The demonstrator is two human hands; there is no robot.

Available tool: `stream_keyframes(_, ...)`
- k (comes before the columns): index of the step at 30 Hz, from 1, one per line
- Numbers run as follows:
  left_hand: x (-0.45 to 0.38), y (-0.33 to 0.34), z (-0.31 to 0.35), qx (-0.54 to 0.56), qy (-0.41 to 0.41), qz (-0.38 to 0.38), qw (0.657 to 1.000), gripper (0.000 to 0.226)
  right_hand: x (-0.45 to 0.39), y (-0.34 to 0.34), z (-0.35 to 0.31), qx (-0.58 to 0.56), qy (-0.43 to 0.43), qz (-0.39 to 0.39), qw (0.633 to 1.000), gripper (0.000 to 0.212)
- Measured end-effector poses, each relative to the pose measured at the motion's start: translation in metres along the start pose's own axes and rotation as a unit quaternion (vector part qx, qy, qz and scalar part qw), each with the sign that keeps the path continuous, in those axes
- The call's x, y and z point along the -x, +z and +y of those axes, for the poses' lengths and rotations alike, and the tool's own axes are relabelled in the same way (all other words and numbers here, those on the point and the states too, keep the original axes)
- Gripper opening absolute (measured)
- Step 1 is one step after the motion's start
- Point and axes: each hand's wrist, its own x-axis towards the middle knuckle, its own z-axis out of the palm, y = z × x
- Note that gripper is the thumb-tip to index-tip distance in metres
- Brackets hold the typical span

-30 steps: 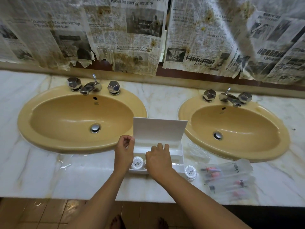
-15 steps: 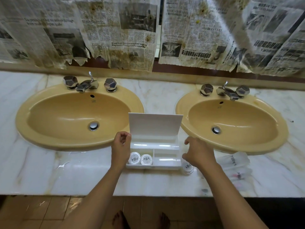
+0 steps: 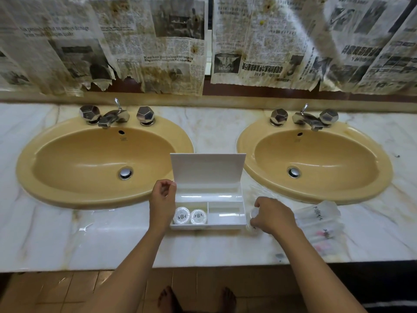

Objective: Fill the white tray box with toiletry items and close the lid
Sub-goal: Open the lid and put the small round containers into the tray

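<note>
Head view shows the white tray box (image 3: 208, 222) on the counter between the sinks, lid (image 3: 207, 168) up, 2 round soaps (image 3: 190, 216) in its near-left compartment; right hand (image 3: 272, 214) fingers curl onto a third round item (image 3: 253, 219) beside it, left hand (image 3: 163, 201) loosely curled, empty, packets (image 3: 319, 220) unpacked.

You have one wide-angle view only, worn on your head, looking forward and down at the tabletop (image 3: 67, 240) from close standing range; sinks sit at 10 and 2 o'clock, the floor (image 3: 56, 290) at 6.
</note>
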Motion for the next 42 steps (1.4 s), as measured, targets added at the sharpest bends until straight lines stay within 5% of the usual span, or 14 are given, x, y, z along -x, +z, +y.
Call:
stream_keyframes(6, 0.001, 0.000, 0.000, 0.005, 0.001, 0.001, 1.000, 0.008, 0.018, -0.032, -0.043, -0.087, -0.066, 0.121, 0.987, 0.033)
stream_keyframes(15, 0.000, 0.000, 0.000, 0.005, -0.021, 0.002, 1.000, 0.010, 0.029, 0.006, -0.141, -0.003, -0.248, 0.033, 0.968, 0.025)
stream_keyframes(23, -0.001, -0.002, 0.000, -0.004, -0.027, 0.000, 1.000, 0.008, 0.021, 0.014, -0.151, 0.023, -0.254, 0.034, 0.966, 0.036)
stream_keyframes(33, -0.002, -0.003, -0.002, -0.004, -0.024, 0.001, 1.000, 0.006, 0.024, 0.022, -0.149, -0.035, -0.249, 0.014, 0.968, 0.024)
stream_keyframes(42, -0.002, -0.002, -0.001, -0.001, -0.005, -0.003, 1.000, 0.007, 0.011, -0.011, -0.101, -0.115, -0.183, 0.128, 0.968, 0.022)
